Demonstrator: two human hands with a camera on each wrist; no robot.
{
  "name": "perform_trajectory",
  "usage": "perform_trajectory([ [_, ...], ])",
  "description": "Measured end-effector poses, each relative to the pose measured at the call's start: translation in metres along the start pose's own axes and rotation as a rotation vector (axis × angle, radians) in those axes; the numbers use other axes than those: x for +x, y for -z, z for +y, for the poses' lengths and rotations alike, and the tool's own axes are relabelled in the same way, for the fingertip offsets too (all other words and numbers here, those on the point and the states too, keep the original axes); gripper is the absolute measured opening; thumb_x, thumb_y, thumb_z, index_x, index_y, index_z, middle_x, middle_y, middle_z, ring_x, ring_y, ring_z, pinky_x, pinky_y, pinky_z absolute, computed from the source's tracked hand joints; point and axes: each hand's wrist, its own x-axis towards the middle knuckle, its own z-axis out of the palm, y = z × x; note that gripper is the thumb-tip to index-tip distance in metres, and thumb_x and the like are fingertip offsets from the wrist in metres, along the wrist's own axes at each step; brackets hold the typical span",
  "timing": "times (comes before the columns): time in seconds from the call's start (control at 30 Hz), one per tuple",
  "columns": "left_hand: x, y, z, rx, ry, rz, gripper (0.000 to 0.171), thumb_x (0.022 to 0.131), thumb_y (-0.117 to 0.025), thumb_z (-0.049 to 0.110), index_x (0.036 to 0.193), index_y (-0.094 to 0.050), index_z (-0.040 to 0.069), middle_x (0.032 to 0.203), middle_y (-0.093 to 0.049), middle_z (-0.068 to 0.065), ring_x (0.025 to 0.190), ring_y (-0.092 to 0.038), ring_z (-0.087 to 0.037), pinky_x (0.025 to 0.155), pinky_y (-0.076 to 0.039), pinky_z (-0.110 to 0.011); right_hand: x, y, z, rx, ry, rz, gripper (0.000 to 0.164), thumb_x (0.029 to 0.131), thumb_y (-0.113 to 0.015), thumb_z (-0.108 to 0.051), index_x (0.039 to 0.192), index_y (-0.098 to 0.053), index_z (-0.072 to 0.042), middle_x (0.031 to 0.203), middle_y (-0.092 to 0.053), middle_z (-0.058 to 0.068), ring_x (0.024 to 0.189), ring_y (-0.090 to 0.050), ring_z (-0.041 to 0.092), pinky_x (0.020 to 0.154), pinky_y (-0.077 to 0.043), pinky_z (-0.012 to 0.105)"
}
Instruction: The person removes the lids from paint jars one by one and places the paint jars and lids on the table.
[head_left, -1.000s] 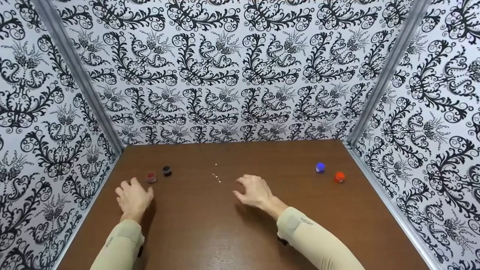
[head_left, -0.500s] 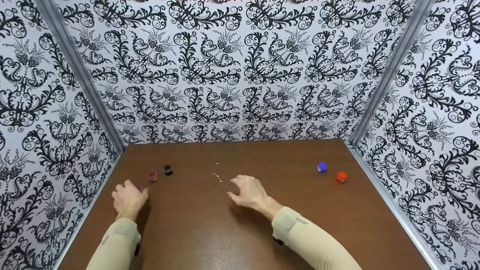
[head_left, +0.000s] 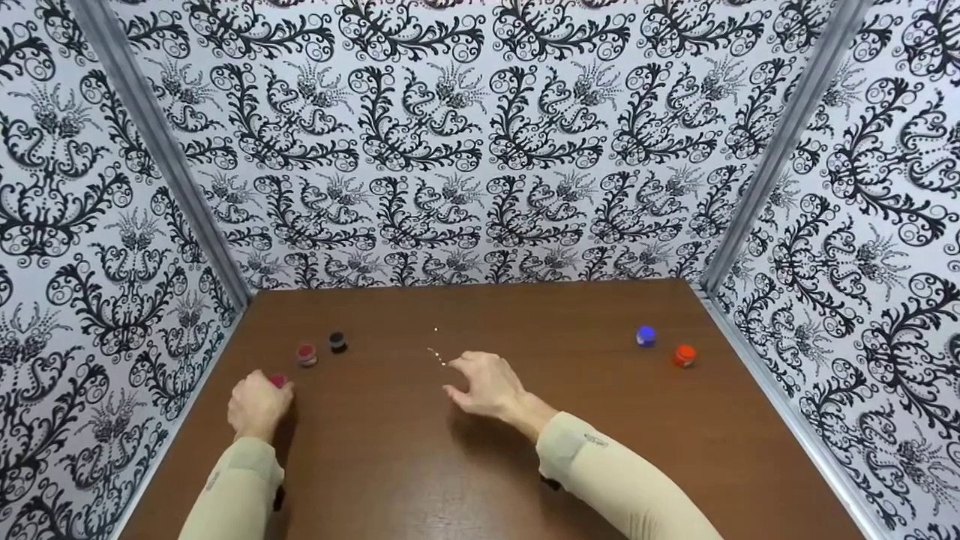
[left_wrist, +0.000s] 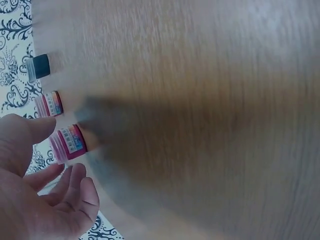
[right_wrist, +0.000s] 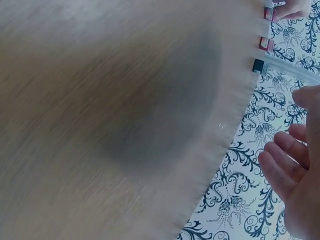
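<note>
My left hand (head_left: 259,406) is at the left of the table, its thumb and fingers around the lid of a small pink paint jar (left_wrist: 73,142). The jar stands upright with a label on its side; from the head view the hand covers much of it. Just beyond it stand a red paint jar (head_left: 306,355) and a black one, the black paint jar (head_left: 338,343). Over the middle of the table my right hand (head_left: 489,384) holds nothing, fingers loosely bent. Its fingertips appear beside a short row of small bright specks (head_left: 438,355).
A blue paint jar (head_left: 646,337) and an orange paint jar (head_left: 684,356) stand at the right of the brown table (head_left: 390,472). Patterned walls (head_left: 480,150) with grey metal posts (head_left: 187,180) enclose the table at the back and both sides.
My left hand has drawn slightly back and its fingers have closed in around the pink jar, which was hidden a second ago. The right hand has drifted a little left.
</note>
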Motion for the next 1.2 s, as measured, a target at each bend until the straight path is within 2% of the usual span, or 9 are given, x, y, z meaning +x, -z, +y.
perform_trajectory([
  [0.13,0.001,-0.001,-0.003,-0.010,0.024,0.000,0.056,0.102,-0.071,0.038,0.132,-0.061,-0.009,0.137,-0.065,-0.044,0.124,-0.064,-0.066,0.096,-0.057,-0.074,0.001,-0.003,-0.004,0.010,0.010,-0.001,0.035,0.096,-0.082,-0.033,0.120,-0.083,-0.009,0.108,-0.085,0.007,0.096,-0.082,0.024,0.087,-0.068,0.040],
  [0.3,0.002,-0.001,-0.003,-0.009,0.048,-0.017,0.060,0.101,-0.071,0.037,0.135,-0.060,-0.010,0.138,-0.065,-0.045,0.125,-0.064,-0.066,0.096,-0.057,-0.073,0.002,-0.007,-0.006,0.015,0.035,0.011,0.033,0.095,-0.083,-0.033,0.119,-0.084,-0.009,0.106,-0.085,0.006,0.095,-0.081,0.023,0.086,-0.068,0.038],
  [0.5,0.003,-0.002,-0.002,-0.019,0.058,0.025,0.055,0.099,-0.071,0.037,0.128,-0.065,-0.009,0.136,-0.067,-0.045,0.124,-0.066,-0.066,0.097,-0.058,-0.074,0.001,-0.012,-0.010,-0.020,0.070,0.009,0.031,0.094,-0.084,-0.035,0.115,-0.084,-0.012,0.105,-0.085,0.003,0.095,-0.081,0.020,0.086,-0.067,0.037],
  [0.97,0.006,-0.004,-0.007,-0.037,0.062,-0.006,0.054,0.098,-0.074,0.035,0.134,-0.066,-0.004,0.138,-0.067,-0.043,0.124,-0.066,-0.064,0.094,-0.057,-0.073,0.004,-0.014,-0.017,0.041,0.037,-0.028,0.035,0.095,-0.083,-0.034,0.120,-0.084,-0.009,0.110,-0.086,0.003,0.101,-0.082,0.022,0.091,-0.067,0.038],
  [1.2,0.007,-0.009,-0.005,-0.029,0.037,0.012,0.056,0.097,-0.075,0.036,0.135,-0.066,-0.005,0.137,-0.068,-0.042,0.122,-0.067,-0.065,0.092,-0.058,-0.072,0.006,-0.019,-0.019,0.069,0.008,-0.047,0.035,0.097,-0.082,-0.035,0.122,-0.084,-0.011,0.116,-0.087,0.003,0.108,-0.083,0.024,0.097,-0.067,0.039],
])
